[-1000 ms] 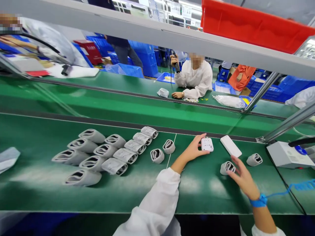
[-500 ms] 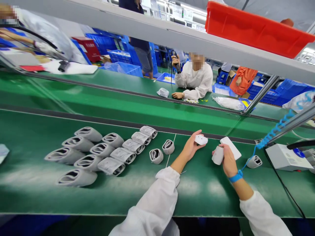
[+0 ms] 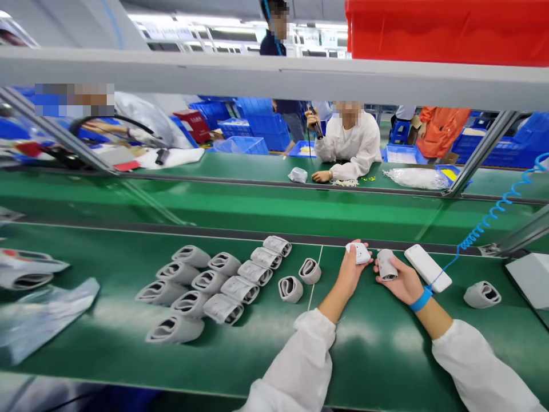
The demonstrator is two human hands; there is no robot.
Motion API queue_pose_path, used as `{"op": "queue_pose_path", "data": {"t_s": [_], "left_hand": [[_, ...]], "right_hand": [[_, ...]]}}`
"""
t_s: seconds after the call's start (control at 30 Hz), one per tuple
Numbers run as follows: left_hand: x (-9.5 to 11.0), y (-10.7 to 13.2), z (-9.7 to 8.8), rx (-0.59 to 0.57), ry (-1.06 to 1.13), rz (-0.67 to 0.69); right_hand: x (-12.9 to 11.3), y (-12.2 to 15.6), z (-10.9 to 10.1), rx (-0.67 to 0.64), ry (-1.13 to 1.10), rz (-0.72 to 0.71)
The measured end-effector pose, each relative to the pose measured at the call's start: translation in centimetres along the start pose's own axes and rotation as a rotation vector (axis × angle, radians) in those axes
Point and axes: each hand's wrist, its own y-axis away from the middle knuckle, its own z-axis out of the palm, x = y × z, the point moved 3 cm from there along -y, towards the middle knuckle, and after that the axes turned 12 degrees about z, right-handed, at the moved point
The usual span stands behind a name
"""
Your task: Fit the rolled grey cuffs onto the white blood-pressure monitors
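Your left hand (image 3: 349, 274) grips a partly hidden white piece (image 3: 360, 253); your right hand (image 3: 405, 280), a gray roll (image 3: 386, 265). At three o'clock, a box (image 3: 530, 277) is cut off.

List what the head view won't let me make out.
Head view: underside of the white piece, hidden by the left hand.
Head view: palm side of the grey roll, hidden by the right hand.
Head view: rest of the pale box, cut off by the right edge.
Head view: inside the red bin, hidden by its wall.
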Motion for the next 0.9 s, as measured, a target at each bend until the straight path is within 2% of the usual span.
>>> {"op": "queue_pose_path", "data": {"t_s": [0.13, 0.43, 0.53, 0.63, 0.8, 0.9], "left_hand": [[0.1, 0.3, -0.1, -0.014, -0.053, 0.064], [0.5, 0.6, -0.9, -0.096, -0.383, 0.170], [1.5, 0.9, -0.3, -0.189, -0.482, 0.206], [2.6, 1.3, 0.6, -0.271, -0.588, 0.335], [2.6, 1.1, 0.9, -0.263, -0.623, 0.382], [2.7, 1.1, 1.2, -0.314, -0.701, 0.461]], "right_hand": [[0.2, -0.5, 0.2, -0.022, -0.009, -0.080], [1.2, -1.2, -0.1, -0.132, -0.128, -0.025], [1.2, -1.5, -0.6, -0.133, -0.167, 0.002], [0.9, -1.4, -0.7, -0.136, -0.173, 0.062], [0.2, -1.4, -0.5, -0.192, -0.148, 0.082], [0.3, -1.5, -0.5, -0.222, -0.137, 0.088]]}}
